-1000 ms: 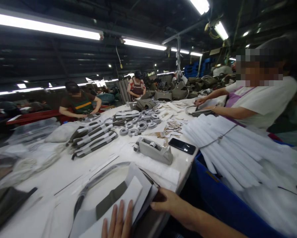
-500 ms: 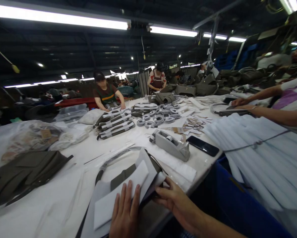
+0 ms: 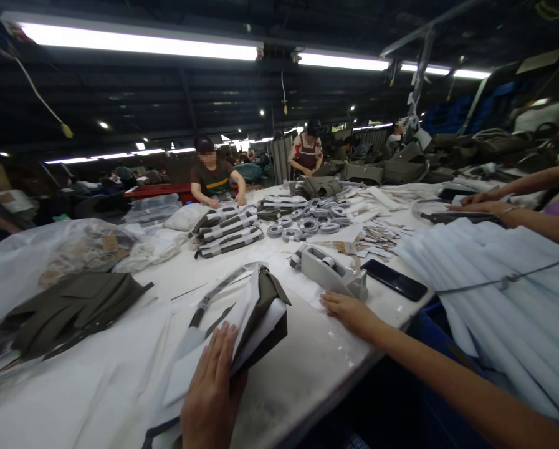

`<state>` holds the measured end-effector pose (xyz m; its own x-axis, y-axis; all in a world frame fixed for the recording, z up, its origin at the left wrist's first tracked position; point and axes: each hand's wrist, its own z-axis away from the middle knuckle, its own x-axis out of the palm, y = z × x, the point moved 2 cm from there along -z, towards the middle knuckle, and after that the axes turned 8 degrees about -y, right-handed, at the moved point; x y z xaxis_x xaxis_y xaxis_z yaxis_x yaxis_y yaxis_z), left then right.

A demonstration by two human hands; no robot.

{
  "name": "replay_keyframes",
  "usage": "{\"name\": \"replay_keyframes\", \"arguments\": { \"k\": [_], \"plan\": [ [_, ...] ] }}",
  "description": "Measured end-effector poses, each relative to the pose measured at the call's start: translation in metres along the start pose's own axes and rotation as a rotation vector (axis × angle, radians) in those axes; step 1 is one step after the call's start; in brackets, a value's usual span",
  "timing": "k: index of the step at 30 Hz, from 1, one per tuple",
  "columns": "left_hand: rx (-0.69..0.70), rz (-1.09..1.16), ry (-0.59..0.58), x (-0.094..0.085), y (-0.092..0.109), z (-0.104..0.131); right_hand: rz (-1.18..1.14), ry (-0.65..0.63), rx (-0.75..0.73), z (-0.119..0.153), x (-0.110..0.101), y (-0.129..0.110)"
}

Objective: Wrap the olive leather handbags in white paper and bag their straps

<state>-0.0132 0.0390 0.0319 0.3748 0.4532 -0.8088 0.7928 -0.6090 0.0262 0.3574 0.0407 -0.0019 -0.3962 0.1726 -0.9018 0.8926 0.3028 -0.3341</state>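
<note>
A dark olive bag [image 3: 270, 293] stands tilted on the table, its side facing right and white sheeting on its left face. My left hand [image 3: 214, 377] grips the lower part of the bag, with its fingers over the white sheeting and its thumb round the near side. A handle [image 3: 209, 296] wrapped in clear film arches up behind. Farther right, my right hand [image 3: 349, 313] reaches in front of the grey tape dispenser [image 3: 323, 271], its fingers closed at the near end of a white sheet [image 3: 302, 284].
A black phone [image 3: 394, 279] lies right of the dispenser. Strapped white foam sheets [image 3: 489, 274] fill the right side. Tape rolls [image 3: 310, 224] and bundled straps [image 3: 227, 234] lie farther back. Another olive bag [image 3: 83, 305] is at left. Co-workers stand around the table [image 3: 307, 386].
My right hand has left the bag's side and moved up and right to the white sheet by the dispenser. The bag now stands more upright in my left hand.
</note>
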Motion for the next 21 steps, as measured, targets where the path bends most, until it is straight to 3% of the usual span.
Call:
{"name": "replay_keyframes", "arguments": {
  "k": [4,9,14,18,21],
  "plan": [
    [-0.011,-0.001,0.004,0.001,-0.001,0.001,0.032,-0.014,0.014,-0.005,-0.003,-0.005],
    [-0.049,0.015,-0.013,-0.005,-0.001,-0.002,0.0,0.012,0.058,-0.019,-0.022,-0.018],
    [-0.103,0.046,0.022,-0.012,-0.001,-0.008,-0.09,-0.022,0.039,-0.023,-0.037,-0.055],
    [-0.126,0.063,0.029,-0.014,-0.003,-0.009,-0.226,-0.232,-0.078,-0.019,-0.027,-0.089],
    [-0.132,0.054,0.016,-0.012,-0.005,-0.008,-0.187,-0.096,-0.087,-0.029,-0.007,-0.1]
  ]
}}
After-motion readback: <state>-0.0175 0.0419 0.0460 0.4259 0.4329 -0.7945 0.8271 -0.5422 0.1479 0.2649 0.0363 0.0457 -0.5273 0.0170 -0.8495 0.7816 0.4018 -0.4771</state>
